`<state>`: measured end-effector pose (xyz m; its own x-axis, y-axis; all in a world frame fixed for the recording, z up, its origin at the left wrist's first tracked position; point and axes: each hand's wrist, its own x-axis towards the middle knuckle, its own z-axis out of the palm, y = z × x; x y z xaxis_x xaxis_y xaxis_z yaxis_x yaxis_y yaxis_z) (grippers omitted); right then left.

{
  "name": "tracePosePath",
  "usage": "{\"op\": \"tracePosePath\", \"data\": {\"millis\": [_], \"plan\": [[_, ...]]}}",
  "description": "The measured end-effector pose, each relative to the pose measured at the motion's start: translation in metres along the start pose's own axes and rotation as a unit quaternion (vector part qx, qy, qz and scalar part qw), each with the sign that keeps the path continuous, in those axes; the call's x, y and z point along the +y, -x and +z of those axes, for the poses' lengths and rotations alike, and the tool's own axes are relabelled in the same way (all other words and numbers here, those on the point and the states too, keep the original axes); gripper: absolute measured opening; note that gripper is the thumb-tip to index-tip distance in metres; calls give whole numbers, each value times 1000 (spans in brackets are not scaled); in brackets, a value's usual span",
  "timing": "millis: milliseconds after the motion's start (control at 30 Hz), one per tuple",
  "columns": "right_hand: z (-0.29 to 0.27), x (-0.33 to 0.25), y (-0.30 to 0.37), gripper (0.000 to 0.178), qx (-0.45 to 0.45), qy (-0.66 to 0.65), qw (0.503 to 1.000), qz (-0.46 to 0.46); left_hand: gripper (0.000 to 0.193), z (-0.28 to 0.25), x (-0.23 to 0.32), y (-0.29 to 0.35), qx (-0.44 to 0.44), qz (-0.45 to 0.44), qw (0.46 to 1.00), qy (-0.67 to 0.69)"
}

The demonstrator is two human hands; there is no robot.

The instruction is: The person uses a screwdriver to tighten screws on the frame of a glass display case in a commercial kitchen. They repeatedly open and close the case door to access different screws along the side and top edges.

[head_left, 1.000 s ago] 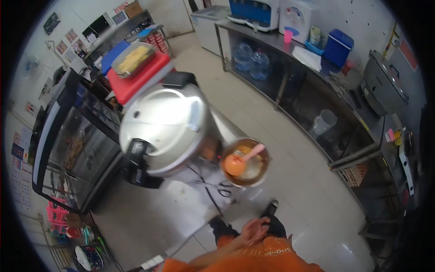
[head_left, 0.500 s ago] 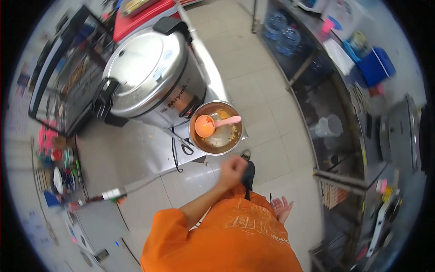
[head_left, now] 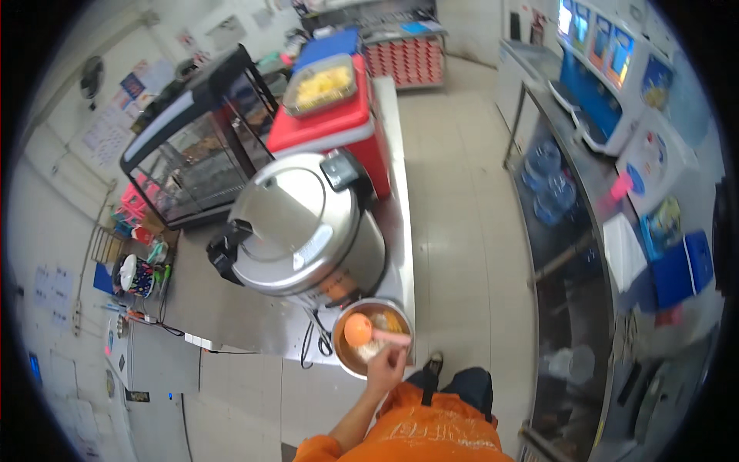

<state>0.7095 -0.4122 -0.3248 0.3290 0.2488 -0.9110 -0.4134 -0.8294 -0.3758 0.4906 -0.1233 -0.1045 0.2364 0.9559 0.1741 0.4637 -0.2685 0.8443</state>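
Note:
A round steel bowl (head_left: 342, 356) stands at the near right corner of the steel table. Across it lies a pink-orange scoop (head_left: 358, 329) with a round cup, its handle pointing right. Yellowish bits of food show inside the bowl. My left hand (head_left: 386, 369) is at the bowl's near rim, just below the end of the scoop's handle. Its fingers are curled with the tips close together; whether they pinch the rim or only rest there is hidden. My right hand is out of view.
Behind the bowl stands a large silver rice cooker (head_left: 296, 223), its cord (head_left: 306, 346) looping nearby. Farther back are a red cooler box (head_left: 331, 135) bearing a tray of yellow food (head_left: 322, 85) and a glass display case (head_left: 204, 146). Steel shelving (head_left: 570, 308) runs along the right.
My left hand has moved forward from near my body to the bowl's rim. My right hand has left the view. The view has tilted up, showing more of the far room.

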Motion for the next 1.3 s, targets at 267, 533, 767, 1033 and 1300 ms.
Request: {"op": "tracePosePath", "data": {"millis": [267, 533, 767, 1033, 1300], "plan": [[-63, -142, -68, 51, -87, 131, 987, -29, 11, 1, 25, 56, 280, -194, 939, -45], [-125, -237, -107, 47, -129, 369, 920, -31, 15, 40, 35, 142, 364, -294, 882, -60], [4, -321, -20, 37, -250, 413, 843, -239, 17, 82, -41, 287, 463, -431, 773, 41], [318, -207, 197, 30, -495, 481, 602, -402, 14, 3, -141, 411, 562, -426, 705, 80], [560, -163, 282, 25, -524, 428, 623, -393, 9, -220, -200, 428, 633, -451, 620, 108]]}}
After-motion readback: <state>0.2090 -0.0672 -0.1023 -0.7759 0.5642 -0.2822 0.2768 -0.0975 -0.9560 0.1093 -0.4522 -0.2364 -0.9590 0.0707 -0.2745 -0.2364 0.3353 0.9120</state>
